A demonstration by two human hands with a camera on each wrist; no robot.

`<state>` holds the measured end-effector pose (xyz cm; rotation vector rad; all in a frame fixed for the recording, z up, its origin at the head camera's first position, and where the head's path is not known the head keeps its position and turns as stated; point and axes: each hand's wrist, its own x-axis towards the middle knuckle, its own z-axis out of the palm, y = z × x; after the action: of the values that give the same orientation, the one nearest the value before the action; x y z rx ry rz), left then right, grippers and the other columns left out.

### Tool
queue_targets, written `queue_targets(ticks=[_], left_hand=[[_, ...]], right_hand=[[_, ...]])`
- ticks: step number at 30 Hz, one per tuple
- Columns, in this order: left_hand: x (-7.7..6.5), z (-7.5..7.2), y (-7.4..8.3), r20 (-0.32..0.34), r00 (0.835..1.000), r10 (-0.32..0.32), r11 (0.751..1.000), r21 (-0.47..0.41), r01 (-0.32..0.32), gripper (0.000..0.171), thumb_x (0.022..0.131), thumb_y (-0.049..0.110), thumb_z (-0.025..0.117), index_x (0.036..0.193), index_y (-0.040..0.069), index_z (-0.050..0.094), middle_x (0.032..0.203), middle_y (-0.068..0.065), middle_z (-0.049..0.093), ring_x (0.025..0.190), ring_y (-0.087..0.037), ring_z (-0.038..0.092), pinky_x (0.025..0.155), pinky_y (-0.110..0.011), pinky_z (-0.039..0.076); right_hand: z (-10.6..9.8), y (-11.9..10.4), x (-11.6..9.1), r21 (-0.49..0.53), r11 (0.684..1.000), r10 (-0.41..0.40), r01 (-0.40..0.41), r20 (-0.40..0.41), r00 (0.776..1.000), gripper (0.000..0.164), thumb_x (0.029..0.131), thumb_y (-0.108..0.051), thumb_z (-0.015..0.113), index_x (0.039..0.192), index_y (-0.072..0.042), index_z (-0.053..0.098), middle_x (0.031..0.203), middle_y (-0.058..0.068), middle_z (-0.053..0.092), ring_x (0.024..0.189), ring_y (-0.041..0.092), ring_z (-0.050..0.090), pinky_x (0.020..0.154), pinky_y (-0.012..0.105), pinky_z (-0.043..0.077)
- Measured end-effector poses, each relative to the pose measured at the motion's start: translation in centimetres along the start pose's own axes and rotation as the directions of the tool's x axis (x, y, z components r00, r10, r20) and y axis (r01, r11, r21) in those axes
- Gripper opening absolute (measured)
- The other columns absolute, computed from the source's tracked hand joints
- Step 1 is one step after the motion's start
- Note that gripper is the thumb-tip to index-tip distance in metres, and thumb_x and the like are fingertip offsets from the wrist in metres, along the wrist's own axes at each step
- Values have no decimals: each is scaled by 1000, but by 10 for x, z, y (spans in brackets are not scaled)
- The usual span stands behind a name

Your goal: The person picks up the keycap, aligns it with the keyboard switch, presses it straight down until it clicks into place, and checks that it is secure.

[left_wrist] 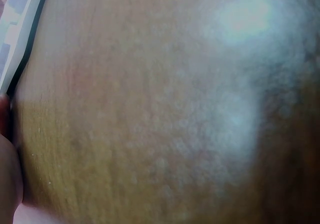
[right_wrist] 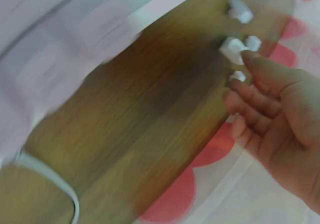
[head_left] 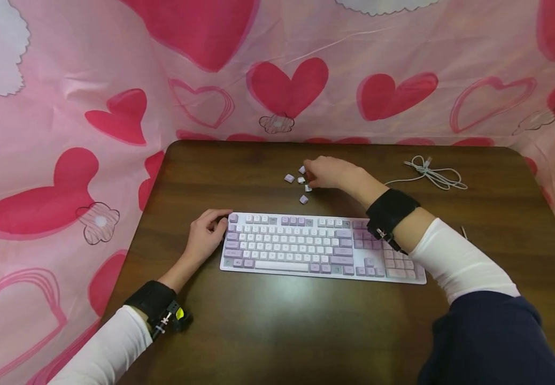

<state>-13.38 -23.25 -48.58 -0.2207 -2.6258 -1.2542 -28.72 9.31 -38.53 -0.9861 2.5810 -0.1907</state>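
A white and lilac keyboard (head_left: 282, 247) lies on the wooden table. My left hand (head_left: 205, 235) holds its upper left corner, the index finger at the back edge and the thumb by the side. Only a bit of that hand shows in the left wrist view, beside the keyboard's edge. Behind the keyboard, several loose keycaps (head_left: 289, 178) lie in a small group. My right hand (head_left: 330, 172) reaches over them, fingers bent downward. In the right wrist view its thumb and index finger stand apart around a small keycap (right_wrist: 239, 76), and the thumb tip overlaps a larger white keycap (right_wrist: 232, 50).
A coiled white cable (head_left: 438, 175) lies at the back right and runs toward the keyboard, passing behind my right forearm. A thin small object (head_left: 464, 232) rests right of the keyboard. Pink heart-patterned cloth (head_left: 345, 48) hangs around the table's back and sides.
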Motion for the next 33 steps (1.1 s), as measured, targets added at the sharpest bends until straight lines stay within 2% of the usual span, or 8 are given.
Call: queue_targets(ticks=[3, 6, 11, 16, 21, 24, 30, 33], left_hand=[[1, -1, 0, 5, 1000, -5, 1000, 3, 5, 22, 92, 19, 57, 110, 19, 69, 94, 5, 59, 62, -12, 48, 52, -22, 37], [2, -2, 1, 3, 1000, -6, 1000, -2, 6, 22, 92, 19, 57, 110, 18, 69, 93, 3, 59, 61, -12, 47, 52, -22, 37], [2, -2, 3, 7, 1000, -6, 1000, -12, 6, 22, 92, 18, 57, 110, 17, 69, 92, 4, 58, 62, -12, 47, 52, -23, 36], [3, -1, 2, 8, 1000, -3, 1000, -19, 3, 21, 91, 15, 57, 109, 16, 69, 92, 3, 59, 61, -12, 47, 52, -22, 37], [3, -2, 2, 20, 1000, -15, 1000, -14, 16, 22, 92, 16, 57, 111, 17, 69, 93, 3, 59, 63, -13, 47, 53, -23, 36], [2, -2, 1, 22, 1000, -12, 1000, -14, 12, 22, 92, 16, 57, 111, 16, 69, 93, 2, 59, 62, -13, 46, 53, -23, 36], [5, -2, 0, 10, 1000, 6, 1000, -23, -6, 22, 91, 15, 57, 110, 16, 69, 92, 2, 58, 56, -12, 48, 49, -21, 38], [7, -3, -1, 8, 1000, 3, 1000, -23, -2, 22, 92, 16, 57, 110, 17, 69, 93, 3, 58, 55, -12, 49, 49, -21, 39]], right_hand=[[5, -1, -1, -76, 992, -100, 97, -33, 994, 25, 83, -19, 71, 96, -7, 53, 79, 4, 57, 74, 22, 56, 70, 37, 46], [11, -3, 0, -115, 981, -161, 155, -50, 986, 23, 84, -15, 69, 99, -6, 54, 81, 5, 58, 76, 22, 58, 72, 38, 48], [18, -4, 0, -154, 977, -153, 145, -43, 987, 20, 87, -13, 66, 102, -6, 55, 84, 7, 61, 79, 23, 61, 74, 38, 51], [21, -3, 0, -149, 981, -127, 121, -31, 991, 19, 88, -12, 64, 104, -3, 57, 87, 10, 63, 82, 25, 62, 76, 40, 51], [21, 0, -3, -64, 994, -95, 93, -32, 995, 5, 87, -8, 63, 91, -6, 59, 78, 6, 58, 72, 21, 56, 66, 34, 47], [20, 4, -8, 1, 998, -70, 70, -20, 997, 4, 86, -8, 63, 85, -8, 60, 73, 2, 55, 67, 18, 50, 61, 30, 41], [14, 12, -34, 91, 995, -36, 38, -21, 999, 5, 85, -11, 67, 86, -8, 63, 74, 2, 59, 65, 16, 53, 60, 30, 44], [10, 13, -50, 149, 989, -26, 25, 5, 1000, 6, 84, -11, 68, 85, -9, 63, 74, 3, 61, 64, 15, 55, 60, 30, 46]])
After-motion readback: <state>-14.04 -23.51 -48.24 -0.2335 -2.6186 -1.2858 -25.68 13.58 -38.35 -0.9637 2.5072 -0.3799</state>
